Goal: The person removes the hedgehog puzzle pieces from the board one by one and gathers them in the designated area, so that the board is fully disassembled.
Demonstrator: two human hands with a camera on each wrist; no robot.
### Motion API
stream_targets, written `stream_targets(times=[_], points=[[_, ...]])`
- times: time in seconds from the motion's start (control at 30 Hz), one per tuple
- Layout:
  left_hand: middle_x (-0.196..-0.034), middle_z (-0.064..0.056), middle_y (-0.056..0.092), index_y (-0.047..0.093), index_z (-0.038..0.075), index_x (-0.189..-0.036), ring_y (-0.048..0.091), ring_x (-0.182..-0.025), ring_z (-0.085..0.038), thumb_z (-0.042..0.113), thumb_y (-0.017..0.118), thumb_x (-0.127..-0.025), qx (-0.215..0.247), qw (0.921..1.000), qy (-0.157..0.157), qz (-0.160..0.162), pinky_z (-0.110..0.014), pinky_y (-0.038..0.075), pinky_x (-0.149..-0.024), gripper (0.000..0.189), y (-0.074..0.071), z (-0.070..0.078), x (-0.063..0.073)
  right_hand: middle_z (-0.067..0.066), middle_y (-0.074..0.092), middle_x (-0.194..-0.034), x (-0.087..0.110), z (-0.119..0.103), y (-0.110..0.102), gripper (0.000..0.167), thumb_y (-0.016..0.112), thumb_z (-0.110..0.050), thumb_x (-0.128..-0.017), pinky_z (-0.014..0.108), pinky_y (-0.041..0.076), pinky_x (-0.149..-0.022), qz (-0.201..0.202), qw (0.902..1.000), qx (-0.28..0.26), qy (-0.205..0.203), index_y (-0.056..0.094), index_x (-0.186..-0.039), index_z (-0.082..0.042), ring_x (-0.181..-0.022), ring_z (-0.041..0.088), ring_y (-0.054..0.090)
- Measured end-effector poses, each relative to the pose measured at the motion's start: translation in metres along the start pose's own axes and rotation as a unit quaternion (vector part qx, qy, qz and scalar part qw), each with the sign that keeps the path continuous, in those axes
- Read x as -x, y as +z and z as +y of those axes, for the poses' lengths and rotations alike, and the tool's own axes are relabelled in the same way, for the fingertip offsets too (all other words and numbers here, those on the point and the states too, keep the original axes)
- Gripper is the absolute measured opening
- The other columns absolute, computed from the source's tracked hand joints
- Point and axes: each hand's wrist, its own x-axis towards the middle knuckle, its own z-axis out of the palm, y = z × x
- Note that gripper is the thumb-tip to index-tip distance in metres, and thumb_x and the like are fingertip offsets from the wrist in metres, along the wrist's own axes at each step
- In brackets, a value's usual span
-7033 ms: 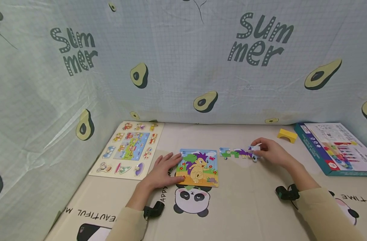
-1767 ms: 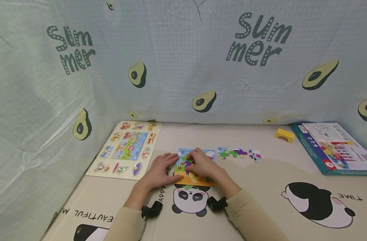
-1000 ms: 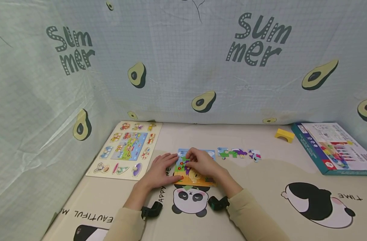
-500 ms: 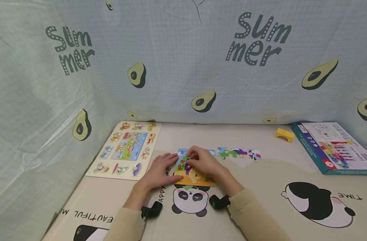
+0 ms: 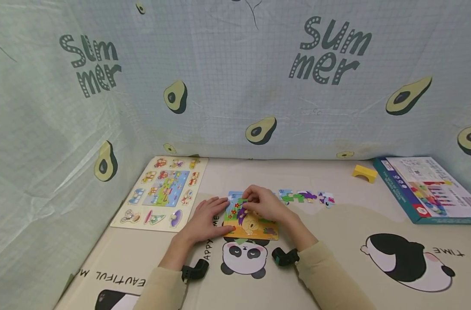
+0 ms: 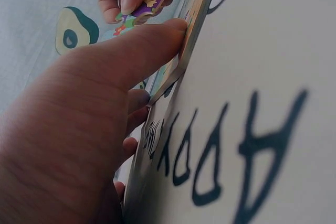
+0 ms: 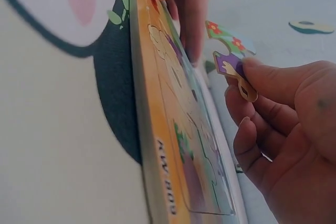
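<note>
My left hand (image 5: 206, 218) lies along the left side of a square hedgehog puzzle board (image 5: 235, 235), its thumb on the orange lower edge. Over the board, my right hand (image 5: 265, 204) pinches a jigsaw piece (image 7: 227, 62) between thumb and fingers. That piece carries red flowers on green and a purple patch with a yellow edge. In the right wrist view it is tilted and raised off the board's face. The board's upper right is hidden behind the right hand. Right of the board, several loose puzzle pieces (image 5: 306, 196) lie in a row.
A larger wooden peg puzzle (image 5: 121, 220) with vehicle pictures lies at the left. A yellow arch block (image 5: 364, 173) and a flat teal-edged box (image 5: 398, 189) are at the back right. Behind the table hangs an avocado-print curtain (image 5: 220, 86).
Seven seconds ago my right hand was at the loose pieces on the right; it came over the board with a piece. In the last second it has shifted slightly up and right. The left hand stays.
</note>
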Motion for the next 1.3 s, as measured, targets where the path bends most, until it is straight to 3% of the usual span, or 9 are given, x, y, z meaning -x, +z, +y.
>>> stream_targets(times=[0.5,0.83,1.07,1.3], points=[[-0.155,-0.008,0.044,0.052,0.009,-0.149,0.027,-0.148,-0.033,0.053,0.074,-0.084,-0.005,1.0,-0.008,-0.002,-0.055,0.012,-0.12,0.081,-0.001,0.002,-0.002,0.002,0.062,-0.092,0.017,0.016,-0.034,0.012,0.069,-0.01,-0.097,0.033,0.052,-0.08,0.016,0.9998,0.009,0.004,0.063,-0.107,-0.009,-0.086,0.02,0.057],[-0.157,-0.006,0.043,0.05,0.01,-0.15,0.025,-0.149,-0.032,0.054,0.073,-0.084,-0.006,0.9999,-0.014,-0.007,-0.055,0.009,-0.121,0.082,0.001,0.001,-0.001,0.003,0.062,-0.091,0.043,0.033,-0.061,0.013,0.07,-0.009,-0.096,0.032,0.05,-0.073,0.034,0.9989,0.029,0.016,0.062,-0.107,-0.007,-0.085,0.022,0.056],[-0.154,-0.009,0.045,0.052,0.007,-0.148,0.028,-0.147,-0.034,0.053,0.074,-0.083,-0.004,1.0,-0.002,0.004,-0.058,0.013,-0.119,0.082,0.001,0.0,0.0,0.003,0.063,-0.091,0.059,0.048,-0.077,0.014,0.069,-0.009,-0.097,0.029,0.05,-0.066,0.039,0.9986,0.036,0.01,0.062,-0.108,-0.005,-0.082,0.022,0.056],[-0.155,-0.008,0.044,0.051,0.009,-0.149,0.027,-0.148,-0.033,0.053,0.074,-0.084,-0.004,1.0,-0.008,-0.002,-0.057,0.011,-0.12,0.082,0.0,0.001,0.001,0.004,0.064,-0.093,0.065,0.054,-0.085,0.015,0.069,-0.009,-0.097,0.028,0.051,-0.068,0.037,0.9985,0.038,0.016,0.061,-0.109,-0.003,-0.083,0.022,0.058]])
